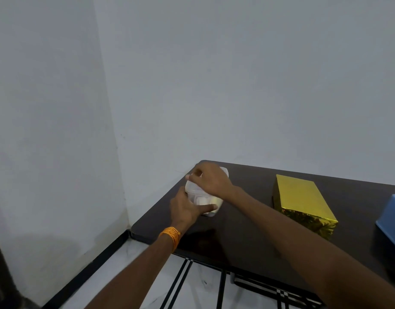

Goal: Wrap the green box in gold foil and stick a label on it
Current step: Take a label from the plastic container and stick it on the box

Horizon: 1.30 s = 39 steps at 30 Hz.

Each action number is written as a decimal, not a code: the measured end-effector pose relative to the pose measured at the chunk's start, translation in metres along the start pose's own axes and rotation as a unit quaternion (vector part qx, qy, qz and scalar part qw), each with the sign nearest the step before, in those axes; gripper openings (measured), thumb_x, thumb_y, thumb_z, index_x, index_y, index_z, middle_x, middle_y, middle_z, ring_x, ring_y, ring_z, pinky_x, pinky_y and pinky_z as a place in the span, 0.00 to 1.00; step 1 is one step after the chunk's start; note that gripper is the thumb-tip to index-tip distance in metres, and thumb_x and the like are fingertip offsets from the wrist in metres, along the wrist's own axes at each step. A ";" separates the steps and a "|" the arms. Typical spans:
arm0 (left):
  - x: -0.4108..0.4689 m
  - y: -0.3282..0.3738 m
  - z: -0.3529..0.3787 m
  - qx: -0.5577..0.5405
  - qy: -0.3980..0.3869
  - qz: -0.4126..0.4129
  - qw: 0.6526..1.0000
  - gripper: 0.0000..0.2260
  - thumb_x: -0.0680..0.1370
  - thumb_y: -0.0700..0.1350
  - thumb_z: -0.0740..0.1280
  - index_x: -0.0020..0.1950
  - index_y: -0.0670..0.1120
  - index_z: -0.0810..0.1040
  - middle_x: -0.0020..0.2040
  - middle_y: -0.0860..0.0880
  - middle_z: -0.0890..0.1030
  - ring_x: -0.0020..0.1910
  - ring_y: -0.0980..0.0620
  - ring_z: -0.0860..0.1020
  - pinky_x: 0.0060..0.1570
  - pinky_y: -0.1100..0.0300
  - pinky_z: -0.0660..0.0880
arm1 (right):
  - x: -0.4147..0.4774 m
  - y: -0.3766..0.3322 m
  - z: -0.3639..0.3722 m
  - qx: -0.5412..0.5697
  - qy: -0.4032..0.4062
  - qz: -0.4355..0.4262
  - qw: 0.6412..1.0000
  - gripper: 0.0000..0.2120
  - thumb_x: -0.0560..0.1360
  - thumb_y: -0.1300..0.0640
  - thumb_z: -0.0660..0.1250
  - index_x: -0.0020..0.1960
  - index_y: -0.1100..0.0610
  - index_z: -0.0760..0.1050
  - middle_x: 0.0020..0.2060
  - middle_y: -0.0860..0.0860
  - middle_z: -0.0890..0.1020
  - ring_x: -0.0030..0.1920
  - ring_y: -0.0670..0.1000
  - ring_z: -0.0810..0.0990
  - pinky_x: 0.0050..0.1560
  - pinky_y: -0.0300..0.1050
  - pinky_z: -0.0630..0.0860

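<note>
though cut off at the near edge, plainly two bare forearms, reaching toward the far left corner of a dark table (243, 230). nearest of all, at the near left below the tabletop: pale floor (145, 266), black skirting and thin black table legs (176, 284). on the left wrist, an orange thread band (171, 236). just beyond it, the left hand (186, 209), wrapped round the near left side of a small clear plastic container (211, 201), thumb laid across its lower front, fingers hidden behind; grips it. standing on the table close to the far left corner, that container, with pale white and yellowish pieces inside, too blurred to name. on top, the right hand (212, 179), fingers curled down over the white lid (191, 187), pinching its far left rim. to the right, well apart from both hands, the box wrapped in gold foil (303, 201), lying flat on the table, touched by neither hand; foil over every face in view, top smooth, near end crinkled and mirror-bright. at the right edge, part of a blue plastic bin (391, 217). farthest, plain pale walls (236, 85) meeting in a corner.
</note>
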State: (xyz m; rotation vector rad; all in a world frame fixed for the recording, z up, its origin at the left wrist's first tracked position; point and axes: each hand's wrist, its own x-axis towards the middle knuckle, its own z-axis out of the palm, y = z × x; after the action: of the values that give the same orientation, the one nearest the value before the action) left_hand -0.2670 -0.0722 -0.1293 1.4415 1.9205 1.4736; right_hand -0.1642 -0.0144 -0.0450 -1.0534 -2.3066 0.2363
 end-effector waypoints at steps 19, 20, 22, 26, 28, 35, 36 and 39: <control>0.005 -0.006 0.001 0.014 0.004 0.056 0.998 0.41 0.53 0.66 0.81 0.60 0.55 0.71 0.55 0.59 0.77 0.52 0.58 0.77 0.43 0.72 0.74 | 0.117 0.071 -0.017 -0.055 -0.230 0.037 0.971 0.11 0.73 0.49 0.75 0.48 0.55 0.80 0.46 0.49 0.82 0.48 0.50 0.79 0.46 0.41 0.74; 0.005 -0.006 0.002 0.014 0.006 0.053 0.998 0.40 0.53 0.66 0.81 0.60 0.55 0.70 0.55 0.59 0.77 0.52 0.59 0.77 0.43 0.72 0.73 | 0.118 0.071 -0.018 -0.054 -0.222 0.031 0.973 0.13 0.71 0.48 0.76 0.49 0.55 0.80 0.47 0.49 0.82 0.48 0.50 0.80 0.47 0.41 0.74; 0.005 -0.005 0.001 0.016 0.008 0.051 0.999 0.40 0.54 0.65 0.81 0.60 0.55 0.71 0.53 0.60 0.77 0.51 0.59 0.76 0.40 0.75 0.71 | 0.120 0.069 -0.020 -0.059 -0.190 0.018 0.980 0.18 0.69 0.46 0.78 0.53 0.56 0.81 0.50 0.49 0.82 0.52 0.50 0.79 0.50 0.42 0.73; 0.004 -0.005 0.001 0.012 0.008 0.051 0.999 0.40 0.55 0.63 0.82 0.61 0.54 0.71 0.54 0.60 0.76 0.51 0.59 0.76 0.39 0.77 0.70 | 0.116 0.066 -0.035 -0.027 -0.112 -0.013 0.993 0.19 0.69 0.47 0.78 0.54 0.57 0.82 0.50 0.49 0.81 0.51 0.50 0.78 0.47 0.39 0.71; 0.003 -0.005 0.003 0.008 0.008 0.048 0.999 0.40 0.55 0.63 0.82 0.62 0.53 0.72 0.54 0.59 0.77 0.51 0.58 0.77 0.38 0.76 0.70 | 0.107 0.064 -0.056 -0.003 -0.076 -0.024 0.997 0.17 0.70 0.47 0.78 0.52 0.56 0.81 0.48 0.49 0.80 0.49 0.49 0.77 0.44 0.37 0.70; 0.005 -0.009 0.000 -0.005 0.041 0.029 0.999 0.44 0.52 0.63 0.82 0.64 0.50 0.74 0.58 0.54 0.80 0.55 0.52 0.79 0.48 0.63 0.77 | 0.056 0.077 -0.143 0.153 -0.039 0.026 0.987 0.14 0.70 0.55 0.79 0.49 0.61 0.79 0.48 0.54 0.83 0.48 0.50 0.81 0.49 0.44 0.81; 0.005 -0.008 -0.002 -0.007 0.045 0.026 0.999 0.44 0.52 0.62 0.82 0.64 0.50 0.74 0.57 0.54 0.80 0.55 0.52 0.79 0.49 0.62 0.77 | 0.047 0.080 -0.151 0.159 -0.044 0.026 0.986 0.12 0.70 0.58 0.79 0.48 0.62 0.79 0.47 0.56 0.82 0.47 0.51 0.81 0.50 0.45 0.81; 0.006 -0.005 -0.007 -0.010 0.045 0.024 0.999 0.42 0.55 0.57 0.84 0.65 0.48 0.73 0.54 0.56 0.77 0.52 0.55 0.75 0.49 0.63 0.75 | 0.024 0.094 -0.165 0.145 -0.060 0.039 0.987 0.09 0.68 0.67 0.78 0.44 0.64 0.79 0.46 0.62 0.82 0.45 0.53 0.80 0.49 0.47 0.78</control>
State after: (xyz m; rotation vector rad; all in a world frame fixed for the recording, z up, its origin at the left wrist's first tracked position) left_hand -0.2778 -0.0705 -0.1292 1.4449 1.9293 1.6003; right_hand -0.0219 0.0531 0.0628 -1.0031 -2.2497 0.6605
